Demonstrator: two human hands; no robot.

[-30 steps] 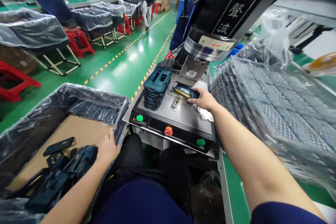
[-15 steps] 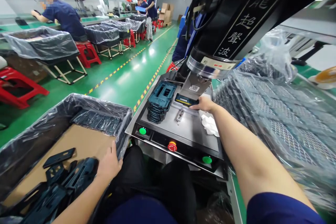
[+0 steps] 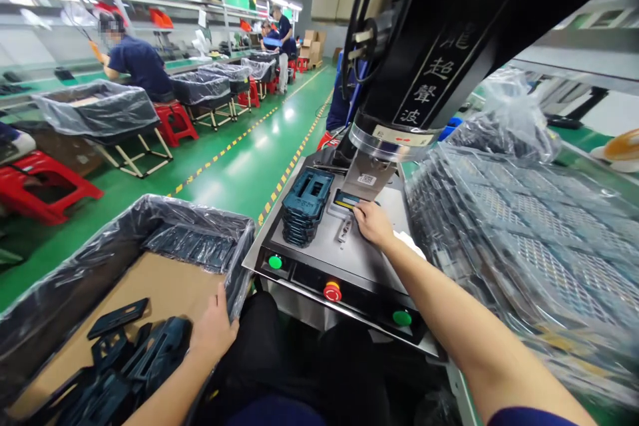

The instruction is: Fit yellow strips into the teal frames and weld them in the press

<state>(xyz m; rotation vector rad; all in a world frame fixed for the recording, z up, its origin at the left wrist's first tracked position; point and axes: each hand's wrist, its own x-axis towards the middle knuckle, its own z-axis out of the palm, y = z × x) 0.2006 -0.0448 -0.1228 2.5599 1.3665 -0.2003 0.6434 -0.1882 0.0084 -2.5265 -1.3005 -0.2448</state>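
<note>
My right hand (image 3: 373,221) reaches under the head of an ultrasonic welding machine (image 3: 434,73). Its fingers are bent together at the front edge of a dark plastic part (image 3: 343,199) with a yellow strip, which lies in a fixture below the metal horn (image 3: 367,176). Left of the fixture stands a stack of dark teal plastic frames (image 3: 307,194). My left hand (image 3: 214,331), fingers loosely stretched, rests at the near right side of a plastic-lined bin (image 3: 172,206). Loose dark plastic pieces (image 3: 162,349) lie in that bin, beside the hand.
A red stop button (image 3: 332,291) sits between two green buttons (image 3: 275,262) on the machine's front panel. A white cloth (image 3: 413,246) lies behind my right forearm. Clear trays (image 3: 529,213) are piled at the right. Several people work along the far bench.
My right hand has shifted left along the front of the part, from its right end toward its middle. My left hand stays by the bin. The whole view has tilted slightly.
</note>
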